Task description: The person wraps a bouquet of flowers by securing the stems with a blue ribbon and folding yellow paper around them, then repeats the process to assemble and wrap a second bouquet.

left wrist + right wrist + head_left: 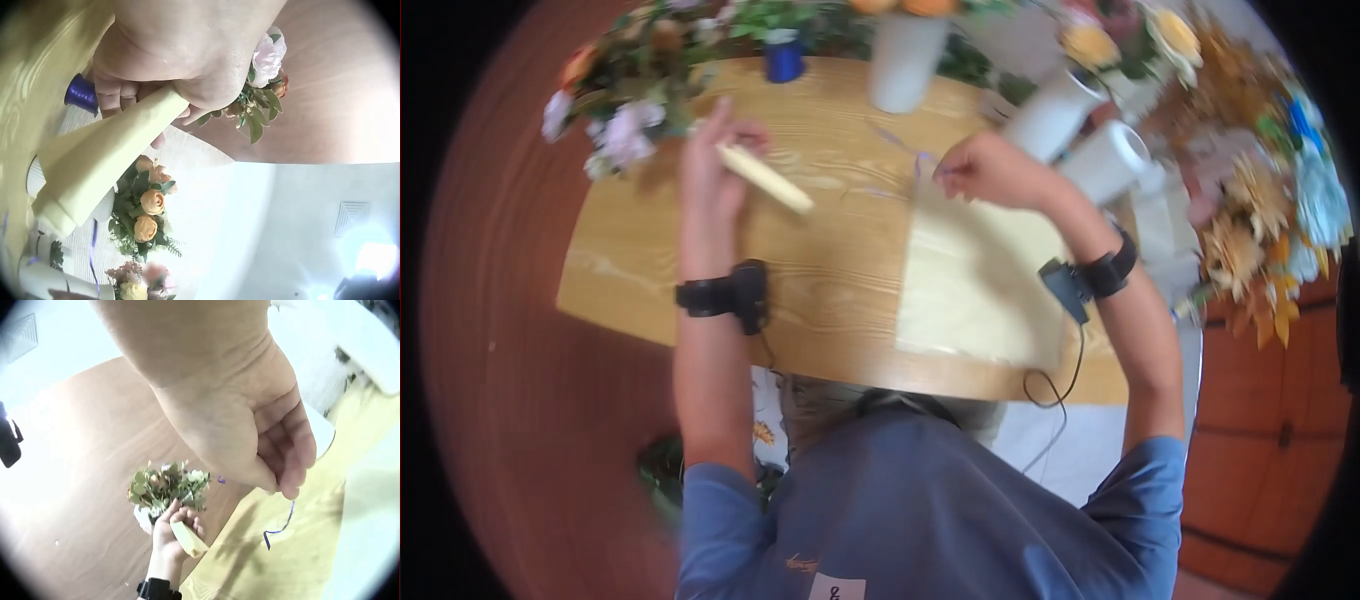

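A folded pale yellow paper packet [768, 180] [106, 156] lies in the left hand [718, 165] [175, 56], which grips one end of it above the left part of the table. Out to the right, the right hand [990, 170] [250, 431] pinches a thin purple ribbon [922, 158] [282, 530] between thumb and fingertips, with its curled end hanging below. Under that hand a flat pale yellow sheet [970, 285] lies on the wooden table [830, 290].
A blue ribbon spool [784, 60] [82, 94] and a white vase [908, 65] stand at the back. Two more white vases [1055, 115] [1108, 160] lean at the right. Flowers [625, 130] fill the back left, and dried flowers [1240, 220] the right edge.
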Demonstrator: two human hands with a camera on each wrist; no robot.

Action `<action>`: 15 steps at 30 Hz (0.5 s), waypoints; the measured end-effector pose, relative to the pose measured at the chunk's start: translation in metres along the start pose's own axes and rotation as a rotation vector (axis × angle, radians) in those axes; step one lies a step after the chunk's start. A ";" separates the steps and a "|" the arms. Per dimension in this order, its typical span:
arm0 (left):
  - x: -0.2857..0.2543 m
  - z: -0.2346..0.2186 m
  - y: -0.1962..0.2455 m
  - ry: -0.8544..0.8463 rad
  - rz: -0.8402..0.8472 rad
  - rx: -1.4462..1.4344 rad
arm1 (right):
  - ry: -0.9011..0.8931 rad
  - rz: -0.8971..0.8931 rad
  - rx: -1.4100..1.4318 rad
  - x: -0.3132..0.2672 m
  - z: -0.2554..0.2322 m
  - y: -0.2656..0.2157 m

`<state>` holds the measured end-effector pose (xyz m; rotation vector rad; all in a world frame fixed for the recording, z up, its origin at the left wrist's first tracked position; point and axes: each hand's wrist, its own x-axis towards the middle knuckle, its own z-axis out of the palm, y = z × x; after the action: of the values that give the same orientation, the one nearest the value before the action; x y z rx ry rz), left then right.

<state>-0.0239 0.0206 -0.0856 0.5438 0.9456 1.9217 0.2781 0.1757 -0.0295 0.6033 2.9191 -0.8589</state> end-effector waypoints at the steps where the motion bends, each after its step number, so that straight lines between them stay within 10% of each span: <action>1: 0.003 0.003 -0.002 0.043 -0.015 -0.020 | -0.022 0.097 0.083 -0.021 -0.016 0.000; 15: -0.015 0.027 -0.019 -0.086 -0.032 -0.049 | -0.113 0.832 -0.212 -0.174 -0.049 0.119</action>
<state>0.0121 0.0244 -0.0836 0.5748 0.8455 1.8727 0.4869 0.2318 -0.0236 1.5041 2.2433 -0.4395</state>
